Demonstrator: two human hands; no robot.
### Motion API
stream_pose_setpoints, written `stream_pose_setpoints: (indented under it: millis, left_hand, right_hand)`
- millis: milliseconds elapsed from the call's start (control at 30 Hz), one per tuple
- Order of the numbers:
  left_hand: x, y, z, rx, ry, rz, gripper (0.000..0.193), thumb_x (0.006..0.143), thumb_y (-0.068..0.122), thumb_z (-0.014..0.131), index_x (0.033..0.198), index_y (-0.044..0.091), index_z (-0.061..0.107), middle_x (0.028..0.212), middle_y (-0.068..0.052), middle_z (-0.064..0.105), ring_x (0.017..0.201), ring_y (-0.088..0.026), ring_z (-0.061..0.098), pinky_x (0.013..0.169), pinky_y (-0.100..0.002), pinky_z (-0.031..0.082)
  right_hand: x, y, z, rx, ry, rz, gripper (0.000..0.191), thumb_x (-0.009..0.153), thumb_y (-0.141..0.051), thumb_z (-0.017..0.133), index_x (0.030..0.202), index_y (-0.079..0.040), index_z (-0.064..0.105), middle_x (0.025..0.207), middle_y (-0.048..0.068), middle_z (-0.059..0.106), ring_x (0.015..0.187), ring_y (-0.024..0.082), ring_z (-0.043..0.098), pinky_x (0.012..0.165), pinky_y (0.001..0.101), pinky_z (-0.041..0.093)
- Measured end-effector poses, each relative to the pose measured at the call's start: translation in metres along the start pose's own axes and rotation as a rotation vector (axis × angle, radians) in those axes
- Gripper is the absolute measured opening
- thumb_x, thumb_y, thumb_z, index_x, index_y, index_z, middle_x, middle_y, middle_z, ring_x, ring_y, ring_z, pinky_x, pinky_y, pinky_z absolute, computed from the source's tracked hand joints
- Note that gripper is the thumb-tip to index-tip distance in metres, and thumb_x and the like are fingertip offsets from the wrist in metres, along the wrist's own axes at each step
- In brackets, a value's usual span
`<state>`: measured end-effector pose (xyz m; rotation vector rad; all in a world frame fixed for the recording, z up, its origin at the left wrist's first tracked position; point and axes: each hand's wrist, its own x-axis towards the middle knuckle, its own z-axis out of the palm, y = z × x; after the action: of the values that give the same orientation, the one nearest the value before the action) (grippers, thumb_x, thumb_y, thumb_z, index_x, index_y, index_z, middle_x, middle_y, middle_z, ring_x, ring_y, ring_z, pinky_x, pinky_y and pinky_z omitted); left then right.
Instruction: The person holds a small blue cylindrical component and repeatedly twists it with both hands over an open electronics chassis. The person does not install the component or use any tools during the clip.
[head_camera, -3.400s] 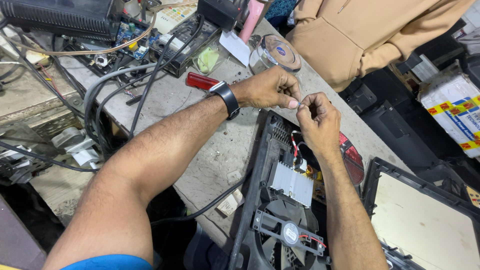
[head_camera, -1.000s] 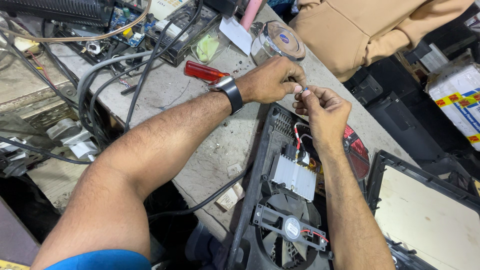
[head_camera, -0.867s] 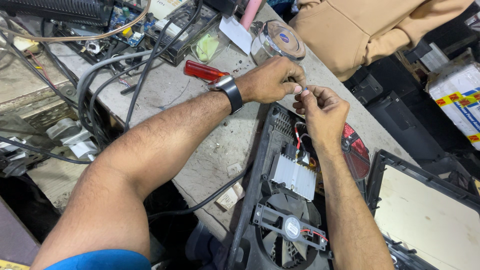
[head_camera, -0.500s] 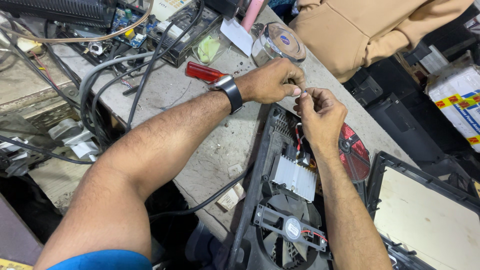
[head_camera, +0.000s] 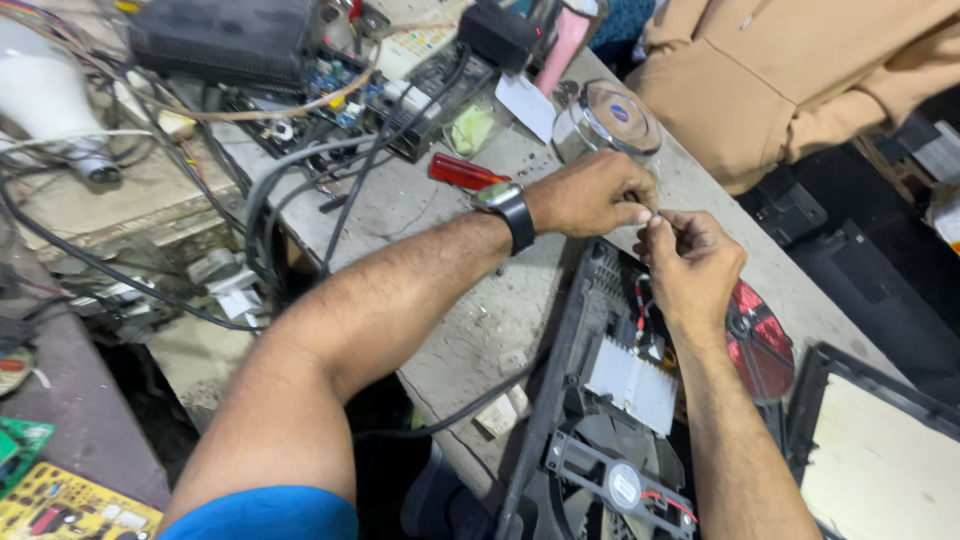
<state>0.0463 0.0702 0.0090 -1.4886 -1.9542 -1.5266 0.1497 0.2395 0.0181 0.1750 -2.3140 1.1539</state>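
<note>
A person's two hands meet over an opened black device (head_camera: 600, 400) lying on a scuffed concrete counter (head_camera: 440, 240), its round fan (head_camera: 620, 470) nearest the viewer and a pale finned heatsink (head_camera: 632, 382) just beyond. From beside the heatsink a thin red wire (head_camera: 640, 300) rises to the right hand (head_camera: 695, 265), whose fingertips pinch its upper end; the left hand (head_camera: 590, 192), a dark watch (head_camera: 512, 215) on its wrist, pinches the same spot from the other side. A hard tug here could, by the look of it, pull the wire loose at its lower end, and a slip could send knuckles onto the heatsink fins. Just right of the right wrist lies a red disc (head_camera: 765, 335), half covered. What exactly sits between the fingertips is too small to make out, and the wire's lower end is hidden. Farther off lie a red-handled tool (head_camera: 462, 172), a glass jar (head_camera: 605, 120) and a tangle of black cables (head_camera: 300, 180); a second person in a tan sweatshirt (head_camera: 800, 70) is cut off at the frame's edge.
</note>
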Motion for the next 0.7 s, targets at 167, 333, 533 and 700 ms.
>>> stream_pose_setpoints:
  millis: [167,333,533,700]
  left_hand:
    - [-0.0019,-0.0004,0.0026,-0.019,-0.015,-0.033,0.016,0.089,0.017,0.077,0.094,0.002,0.075,0.088,-0.012,0.078,0.084,-0.023,0.078,0.076,-0.037,0.059]
    - [-0.0034,0.0042,-0.0003,-0.007,-0.004,-0.065,0.017,0.088,0.018,0.079,0.094,0.002,0.076,0.088,-0.013,0.077,0.085,-0.023,0.077,0.076,-0.037,0.059]
    - [-0.0022,0.0002,-0.0005,-0.015,0.01,-0.033,0.017,0.088,0.014,0.078,0.099,0.002,0.077,0.092,-0.014,0.079,0.09,-0.023,0.077,0.081,-0.037,0.059]
    - [0.0009,-0.0004,-0.0001,0.023,0.064,-0.03,0.029,0.085,0.017,0.082,0.106,-0.001,0.074,0.1,-0.015,0.078,0.095,-0.024,0.077,0.083,-0.036,0.061]
  right_hand:
    - [-0.0018,0.0054,-0.0033,-0.027,0.019,-0.01,0.015,0.103,-0.007,0.069,0.101,0.007,0.069,0.083,0.008,0.074,0.071,0.01,0.07,0.064,0.023,0.058]
    - [-0.0004,0.0013,-0.0015,-0.029,0.01,-0.027,0.016,0.103,-0.009,0.07,0.101,0.007,0.07,0.082,0.008,0.073,0.07,0.01,0.071,0.064,0.024,0.059]
    - [0.0031,0.0035,-0.0001,0.023,0.007,0.011,0.016,0.104,-0.009,0.067,0.107,0.007,0.068,0.088,0.009,0.074,0.075,0.011,0.072,0.068,0.0256,0.062]
    - [0.0046,0.0062,0.0002,0.045,0.005,0.02,0.015,0.105,-0.008,0.066,0.11,0.007,0.067,0.091,0.009,0.074,0.077,0.012,0.072,0.069,0.0256,0.062]
